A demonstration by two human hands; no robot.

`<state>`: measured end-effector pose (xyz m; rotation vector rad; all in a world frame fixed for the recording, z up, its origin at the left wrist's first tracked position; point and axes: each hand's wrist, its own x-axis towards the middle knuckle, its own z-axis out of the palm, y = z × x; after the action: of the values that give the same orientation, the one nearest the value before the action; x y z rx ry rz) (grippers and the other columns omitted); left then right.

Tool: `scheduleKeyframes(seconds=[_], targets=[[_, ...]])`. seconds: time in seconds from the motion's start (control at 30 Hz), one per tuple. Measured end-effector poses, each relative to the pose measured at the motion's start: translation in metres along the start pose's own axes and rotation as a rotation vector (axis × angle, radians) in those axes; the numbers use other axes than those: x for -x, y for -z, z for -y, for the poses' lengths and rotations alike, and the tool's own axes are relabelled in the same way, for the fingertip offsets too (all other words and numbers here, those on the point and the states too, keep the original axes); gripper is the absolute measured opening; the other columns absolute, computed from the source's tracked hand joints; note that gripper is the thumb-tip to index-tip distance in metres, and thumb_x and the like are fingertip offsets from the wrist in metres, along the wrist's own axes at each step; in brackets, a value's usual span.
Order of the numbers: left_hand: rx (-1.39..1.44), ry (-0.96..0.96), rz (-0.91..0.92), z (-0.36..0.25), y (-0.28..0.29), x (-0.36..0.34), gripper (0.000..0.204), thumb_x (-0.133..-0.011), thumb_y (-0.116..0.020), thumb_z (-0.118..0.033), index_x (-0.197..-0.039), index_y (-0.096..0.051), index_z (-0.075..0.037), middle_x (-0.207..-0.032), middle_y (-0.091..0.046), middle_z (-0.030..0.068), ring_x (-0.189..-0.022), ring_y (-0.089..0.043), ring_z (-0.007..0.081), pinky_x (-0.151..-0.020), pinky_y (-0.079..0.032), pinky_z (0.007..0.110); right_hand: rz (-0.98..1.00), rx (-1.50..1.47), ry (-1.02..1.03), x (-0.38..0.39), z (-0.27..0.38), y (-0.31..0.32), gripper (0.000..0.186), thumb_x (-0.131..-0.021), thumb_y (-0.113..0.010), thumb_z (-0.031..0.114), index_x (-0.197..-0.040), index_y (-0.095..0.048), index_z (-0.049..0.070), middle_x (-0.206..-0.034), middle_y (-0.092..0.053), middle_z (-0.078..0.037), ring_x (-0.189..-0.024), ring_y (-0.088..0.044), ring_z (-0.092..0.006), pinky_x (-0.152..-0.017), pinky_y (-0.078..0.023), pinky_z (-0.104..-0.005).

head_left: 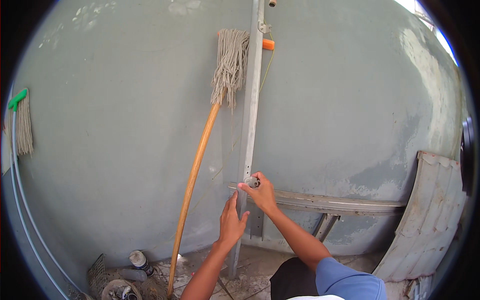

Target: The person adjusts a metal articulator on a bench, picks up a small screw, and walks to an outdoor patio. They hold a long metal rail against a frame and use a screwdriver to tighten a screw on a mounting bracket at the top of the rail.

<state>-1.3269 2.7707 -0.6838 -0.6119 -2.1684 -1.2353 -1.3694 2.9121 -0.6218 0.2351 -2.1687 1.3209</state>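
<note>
A long grey metal post [251, 90] stands upright before the wall, with small holes low on its face. My right hand [263, 194] pinches a small round grey metal fitting [252, 182] against the post, thumb on the near side and fingers curled over it. Just below and to the left, my left hand [232, 223] is open beside the post, fingers stretched upward and thumb apart. Whether its fingertips touch the metal I cannot tell. Higher up, a metal bracket [264, 27] sits on the post, with a thin yellow cord [267, 70] hanging near it.
A string mop [231, 62] with a wooden handle [196, 165] leans left of the post. Behind my right arm runs a horizontal metal rail [340, 204]. Corrugated sheets [425, 215] lean at the right. A green-headed mop [18, 99], a jar [140, 261] and a bucket [121, 290] are left.
</note>
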Motion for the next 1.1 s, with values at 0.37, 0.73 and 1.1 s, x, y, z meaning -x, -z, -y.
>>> scheduleKeyframes(seconds=[0.37, 0.73, 1.1], targets=[[0.029, 0.016, 0.013, 0.020, -0.009, 0.001, 0.073, -0.085, -0.070, -0.007, -0.148, -0.033, 0.001, -0.136, -0.052, 0.0253, -0.117, -0.059, 0.0373, -0.097, -0.048, 0.044, -0.124, 0.101, 0.133, 0.004, 0.001, 0.003, 0.059, -0.077, -0.082, 0.044, -0.108, -0.062, -0.002, -0.079, -0.063, -0.010, -0.072, -0.057, -0.0172, -0.066, -0.049, -0.0335], [0.171, 0.129, 0.058, 0.041, -0.017, -0.002, 0.068, -0.083, -0.072, -0.008, -0.142, -0.041, 0.003, -0.131, -0.057, 0.0275, -0.114, -0.059, 0.0422, -0.098, -0.047, 0.043, -0.039, -0.302, 0.084, 0.003, -0.035, 0.017, 0.032, -0.097, -0.065, 0.027, -0.114, -0.064, 0.001, -0.096, -0.069, -0.007, -0.083, -0.063, -0.0106, -0.071, -0.051, -0.0256], [0.179, 0.319, 0.352, 0.073, 0.006, 0.005, 0.049, -0.084, -0.077, -0.021, -0.125, -0.059, 0.001, -0.113, -0.068, 0.0150, -0.102, -0.067, 0.0248, -0.086, -0.054, 0.036, 0.120, -0.341, -0.162, 0.068, -0.083, -0.007, 0.027, -0.093, -0.066, 0.019, -0.109, -0.066, -0.002, -0.096, -0.070, -0.008, -0.083, -0.069, -0.0151, -0.074, -0.056, -0.0271]])
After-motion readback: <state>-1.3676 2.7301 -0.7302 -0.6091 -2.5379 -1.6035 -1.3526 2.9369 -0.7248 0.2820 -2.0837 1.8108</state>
